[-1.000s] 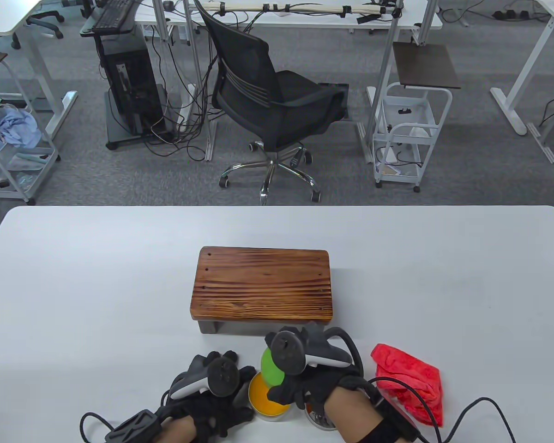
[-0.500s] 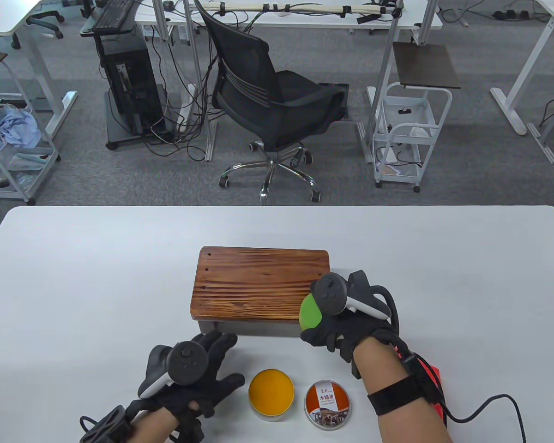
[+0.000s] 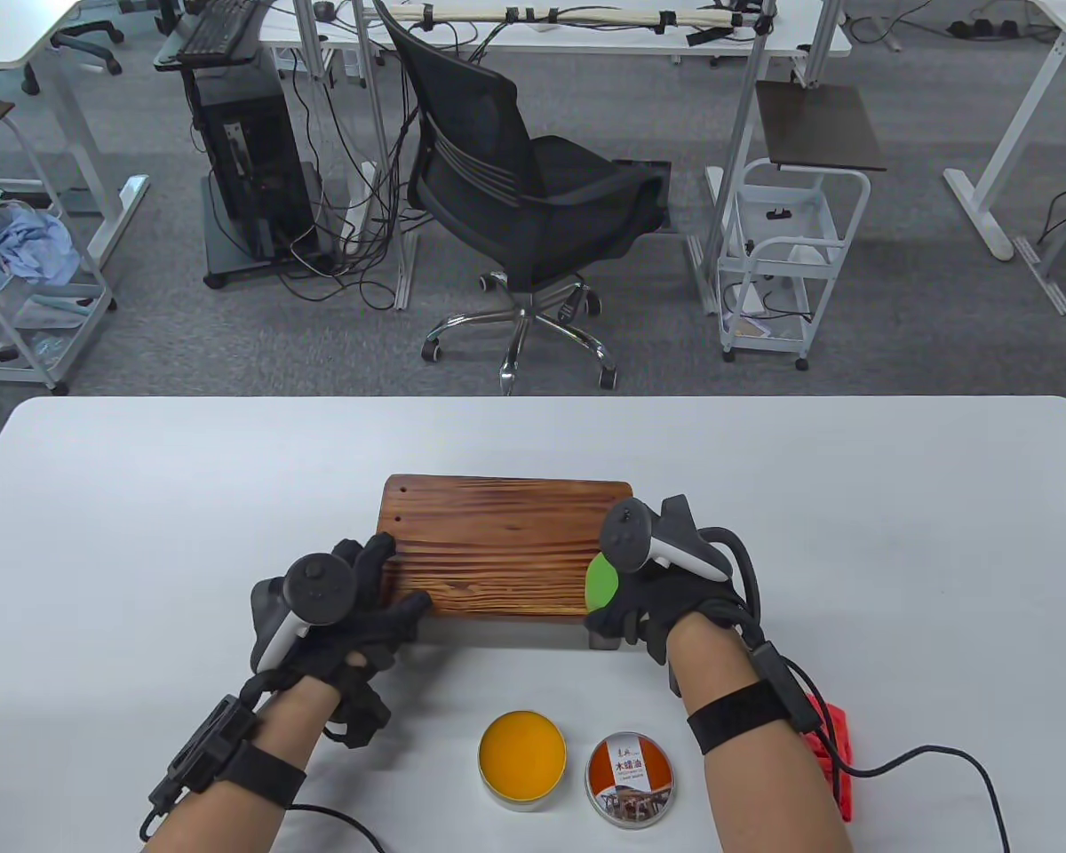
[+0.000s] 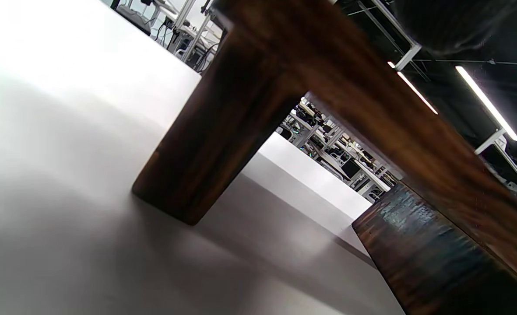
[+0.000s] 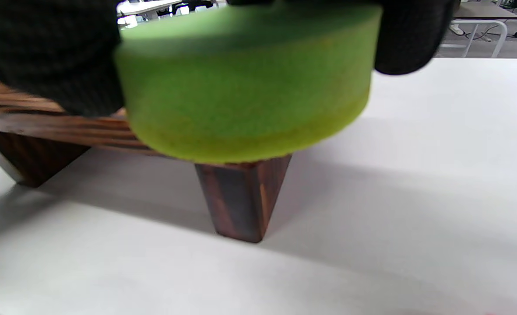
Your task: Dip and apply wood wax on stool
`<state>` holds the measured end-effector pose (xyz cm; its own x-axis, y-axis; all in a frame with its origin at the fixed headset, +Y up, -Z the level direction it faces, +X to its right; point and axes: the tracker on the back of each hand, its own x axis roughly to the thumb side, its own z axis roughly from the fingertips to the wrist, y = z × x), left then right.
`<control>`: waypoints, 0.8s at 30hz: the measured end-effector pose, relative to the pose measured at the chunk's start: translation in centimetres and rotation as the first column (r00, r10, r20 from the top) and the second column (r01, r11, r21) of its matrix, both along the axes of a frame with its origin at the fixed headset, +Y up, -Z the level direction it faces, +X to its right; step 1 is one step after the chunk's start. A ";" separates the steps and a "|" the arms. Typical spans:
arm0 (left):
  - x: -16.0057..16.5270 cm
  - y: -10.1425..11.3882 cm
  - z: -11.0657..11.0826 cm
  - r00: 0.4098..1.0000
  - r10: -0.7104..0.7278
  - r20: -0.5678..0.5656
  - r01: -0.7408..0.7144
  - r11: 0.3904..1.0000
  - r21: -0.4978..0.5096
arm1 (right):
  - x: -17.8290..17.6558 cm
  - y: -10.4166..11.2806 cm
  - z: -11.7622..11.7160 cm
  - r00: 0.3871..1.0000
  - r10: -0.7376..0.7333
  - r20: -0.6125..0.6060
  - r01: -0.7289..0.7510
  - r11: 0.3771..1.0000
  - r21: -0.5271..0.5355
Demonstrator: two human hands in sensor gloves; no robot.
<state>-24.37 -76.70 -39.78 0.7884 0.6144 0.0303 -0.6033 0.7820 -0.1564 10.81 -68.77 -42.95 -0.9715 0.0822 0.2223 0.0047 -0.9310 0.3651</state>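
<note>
Stool [image 3: 506, 551] stands near the middle of the white bench [image 3: 142, 498], its striped brown top seen flat in the table view; the left wrist view looks up under the near edge at one dark leg [image 4: 214, 135] planted on the bench, and the right wrist view shows the near right leg [image 5: 240, 199], neither of which the table view shows clearly

Left hand [image 3: 338, 622] rests on the stool's near left corner, its fingers [image 3: 377, 555] spread flat on the top and thumb along the front edge, grasping nothing; in the left wrist view only a dark blur of glove shows at the upper edge

Right hand [image 3: 653, 595] sits at the stool's near right corner and holds a round green sponge [image 3: 600, 582] between thumb and fingers. From above the sponge is mostly hidden under the tracker; the right wrist view shows it whole [image 5: 245, 83], a thick disc with a yellowish tinge along its lower rim, at the stool's edge above the leg

Red cloth [image 3: 831, 742] lies behind the right forearm, partly covered. Open wax tin [image 3: 521, 758] of orange wax sits at the bench's near edge, its lid [image 3: 630, 779] just beside it on the right, apart from the stool
</note>
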 end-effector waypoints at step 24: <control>0.0 -1.3 -0.3 0.997 0.077 0.003 -0.077 0.997 -0.019 | -4.0 0.4 -1.2 0.990 0.129 -0.055 -0.127 0.991 0.048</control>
<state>-24.33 -77.97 -40.07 0.7389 0.6734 0.0207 -0.6608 0.7304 -0.1732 6.85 -68.33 -44.15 -0.9588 -0.0533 0.2791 0.1449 -0.9366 0.3190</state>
